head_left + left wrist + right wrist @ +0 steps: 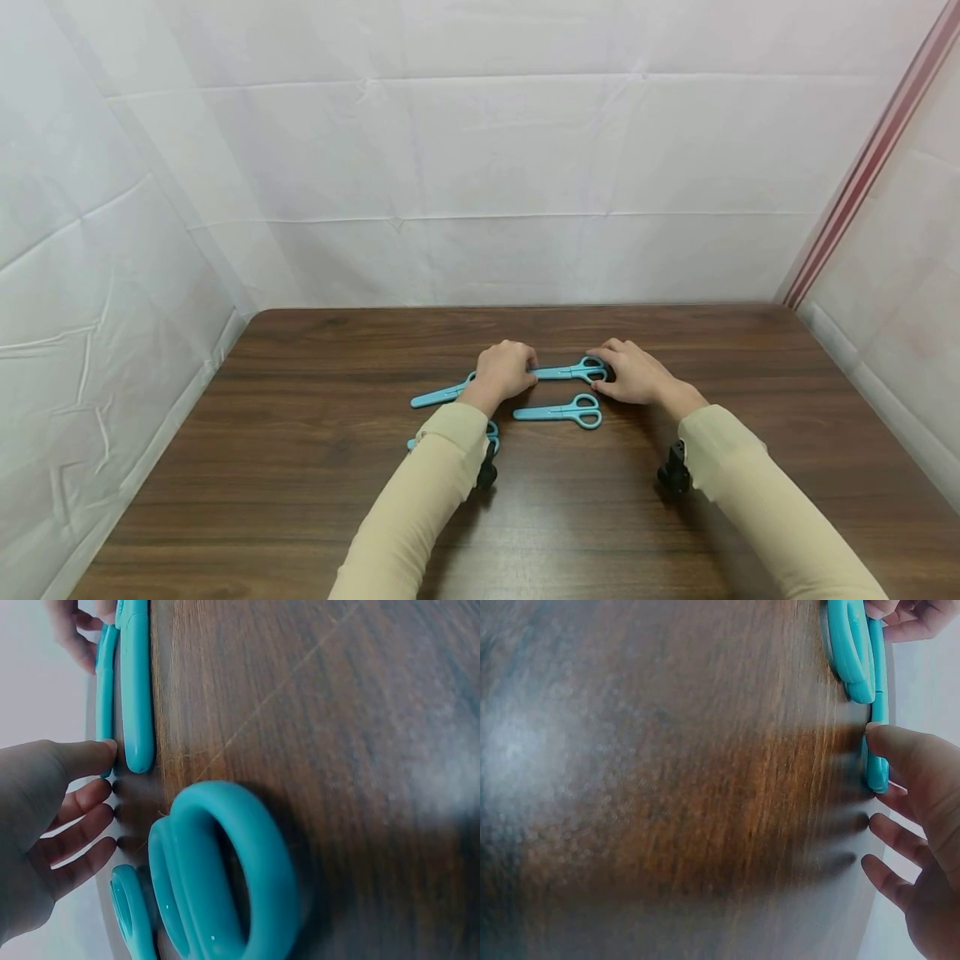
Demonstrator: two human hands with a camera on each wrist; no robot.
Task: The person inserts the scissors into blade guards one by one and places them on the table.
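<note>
From the head view I see four teal scissors on the table [735, 500]. The far scissors [570, 370] lie between both hands. My left hand [504, 372] covers their blade end, fingers curled down over it, but the back of the hand hides the contact, so I cannot tell whether it pinches or only rests. My right hand [633, 374] sits at the handle loops, fingertips on the near ring; a grip or a mere touch — I cannot tell.

The near scissors [562, 411] lie free just in front, parallel to the far pair. The left scissors [438, 395] poke out from under the left hand, handles hidden. A fourth pair [491, 435] is mostly covered by my left sleeve [431, 483].

The left wrist view shows straight-looking fingers [79, 799] beside a blade tip, heavily blurred. The right wrist view is blurred too — a thumb [900, 746] near a teal end.
</note>
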